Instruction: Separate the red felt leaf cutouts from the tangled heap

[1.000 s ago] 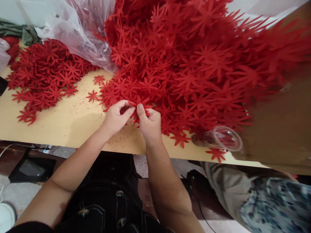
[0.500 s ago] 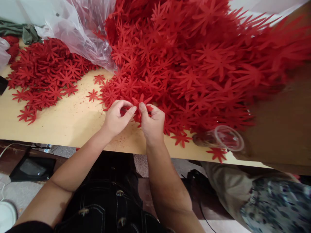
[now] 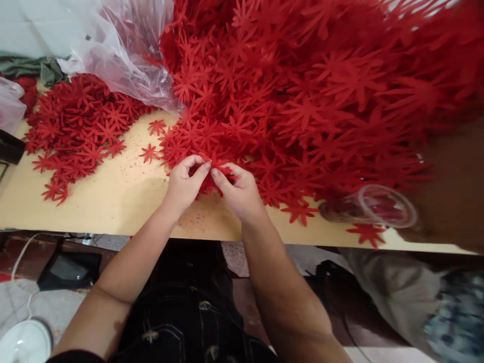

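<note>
A red flower-shaped piece (image 3: pixel 215 162) is pinched between my two hands at the front edge of a large heap of similar red pieces (image 3: pixel 264 111). My left hand (image 3: pixel 186 180) grips its left side with thumb and fingers pressed together. On the other side, my right hand (image 3: pixel 240 189) pinches it, thumb in front and fingers behind. The thumb tips almost meet. Part of the piece is hidden by my fingers and blends into the heap behind.
A smaller pile of red pieces (image 3: pixel 83 121) lies at the left, beside a clear plastic bag (image 3: pixel 124 60). A transparent cup (image 3: pixel 387 206) lies sideways near the table edge (image 3: pixel 124 217). Another person's clothed leg (image 3: pixel 393 287) shows at the lower right.
The view has shifted, so the table items sit differently in the frame. My fingertips have come closer together, and my right hand has tilted inward around the red piece.
</note>
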`<action>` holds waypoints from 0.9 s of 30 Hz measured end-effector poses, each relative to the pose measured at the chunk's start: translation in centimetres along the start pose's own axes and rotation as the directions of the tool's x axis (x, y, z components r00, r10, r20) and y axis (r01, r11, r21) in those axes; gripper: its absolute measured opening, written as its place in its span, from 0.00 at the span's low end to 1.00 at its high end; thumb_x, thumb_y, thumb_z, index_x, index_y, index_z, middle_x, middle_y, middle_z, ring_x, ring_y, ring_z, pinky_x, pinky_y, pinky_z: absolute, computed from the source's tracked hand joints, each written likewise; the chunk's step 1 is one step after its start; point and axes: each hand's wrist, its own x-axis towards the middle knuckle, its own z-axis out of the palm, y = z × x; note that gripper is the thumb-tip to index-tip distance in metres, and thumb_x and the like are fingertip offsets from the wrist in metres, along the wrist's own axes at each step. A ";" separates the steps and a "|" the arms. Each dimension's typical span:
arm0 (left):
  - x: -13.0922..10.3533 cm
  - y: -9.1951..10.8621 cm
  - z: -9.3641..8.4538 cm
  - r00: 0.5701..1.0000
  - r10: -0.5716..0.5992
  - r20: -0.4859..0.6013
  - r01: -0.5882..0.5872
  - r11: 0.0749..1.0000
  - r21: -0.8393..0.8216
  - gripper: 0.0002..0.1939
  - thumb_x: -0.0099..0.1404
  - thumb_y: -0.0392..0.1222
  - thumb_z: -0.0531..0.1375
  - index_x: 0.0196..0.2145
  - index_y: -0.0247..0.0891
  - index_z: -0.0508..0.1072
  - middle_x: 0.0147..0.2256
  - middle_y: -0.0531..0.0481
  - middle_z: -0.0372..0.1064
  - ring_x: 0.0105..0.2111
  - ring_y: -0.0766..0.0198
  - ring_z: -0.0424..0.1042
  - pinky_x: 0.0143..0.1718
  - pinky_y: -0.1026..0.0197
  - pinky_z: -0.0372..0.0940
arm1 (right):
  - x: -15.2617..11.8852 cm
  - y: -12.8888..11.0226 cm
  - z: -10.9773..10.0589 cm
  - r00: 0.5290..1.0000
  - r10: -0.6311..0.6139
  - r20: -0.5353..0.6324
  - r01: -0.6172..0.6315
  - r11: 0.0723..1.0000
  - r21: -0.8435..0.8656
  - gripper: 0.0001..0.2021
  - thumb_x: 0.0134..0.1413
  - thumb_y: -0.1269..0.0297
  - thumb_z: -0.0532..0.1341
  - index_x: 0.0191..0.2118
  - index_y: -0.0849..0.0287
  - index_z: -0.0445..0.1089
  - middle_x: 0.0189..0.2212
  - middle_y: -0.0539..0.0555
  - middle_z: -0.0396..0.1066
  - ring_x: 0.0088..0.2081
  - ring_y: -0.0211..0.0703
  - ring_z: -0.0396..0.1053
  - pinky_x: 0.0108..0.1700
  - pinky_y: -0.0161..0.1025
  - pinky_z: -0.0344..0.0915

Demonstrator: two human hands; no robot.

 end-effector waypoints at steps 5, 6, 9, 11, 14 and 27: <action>0.4 -0.3 -0.2 0.998 -0.052 -0.036 0.053 0.999 0.010 0.05 0.59 0.35 0.57 0.26 0.37 0.64 0.27 0.56 0.64 0.29 0.74 0.63 0.35 0.69 0.62 | 0.3 -0.2 0.0 1.000 0.009 -0.025 -0.008 0.999 0.034 0.12 0.40 0.55 0.66 0.28 0.58 0.70 0.24 0.47 0.69 0.26 0.32 0.63 0.32 0.35 0.63; 0.4 -0.3 -0.2 0.997 -0.059 -0.040 0.060 0.998 0.029 0.05 0.60 0.35 0.57 0.27 0.37 0.64 0.27 0.56 0.64 0.29 0.74 0.63 0.36 0.68 0.63 | 0.4 -0.1 0.0 0.999 0.006 -0.037 -0.005 0.999 0.034 0.11 0.40 0.56 0.66 0.29 0.57 0.71 0.25 0.48 0.70 0.27 0.33 0.64 0.33 0.35 0.63; 0.6 -0.6 -0.2 0.998 -0.060 -0.032 0.062 0.996 0.058 0.02 0.60 0.35 0.57 0.29 0.37 0.66 0.30 0.55 0.66 0.31 0.73 0.65 0.40 0.66 0.64 | 0.7 0.1 -0.2 0.998 -0.014 -0.061 0.015 1.000 0.025 0.10 0.42 0.56 0.65 0.28 0.57 0.72 0.24 0.48 0.69 0.26 0.33 0.63 0.31 0.35 0.62; 0.6 -0.6 -0.2 0.998 -0.059 -0.020 0.060 0.998 0.031 0.01 0.59 0.35 0.58 0.31 0.37 0.67 0.31 0.55 0.68 0.33 0.73 0.66 0.41 0.65 0.63 | 0.9 0.1 -0.2 0.998 -0.016 -0.067 0.016 1.000 -0.001 0.12 0.44 0.54 0.63 0.24 0.58 0.71 0.20 0.47 0.65 0.23 0.32 0.59 0.27 0.34 0.59; 0.6 -0.4 -0.2 0.997 -0.076 -0.006 0.075 0.995 -0.071 0.04 0.56 0.35 0.60 0.31 0.37 0.68 0.31 0.55 0.68 0.32 0.74 0.67 0.40 0.66 0.64 | 1.1 -0.2 -0.3 0.998 -0.017 -0.058 0.014 0.998 -0.056 0.17 0.45 0.49 0.61 0.20 0.59 0.66 0.16 0.46 0.60 0.20 0.30 0.54 0.24 0.33 0.55; 0.7 0.2 -0.2 0.997 -0.056 -0.050 0.049 0.991 -0.122 0.03 0.55 0.33 0.60 0.27 0.36 0.66 0.25 0.57 0.67 0.26 0.76 0.66 0.31 0.70 0.63 | 1.1 -0.9 0.0 0.998 -0.023 0.050 0.020 0.998 0.063 0.14 0.42 0.53 0.65 0.32 0.56 0.68 0.27 0.48 0.69 0.30 0.32 0.66 0.35 0.33 0.66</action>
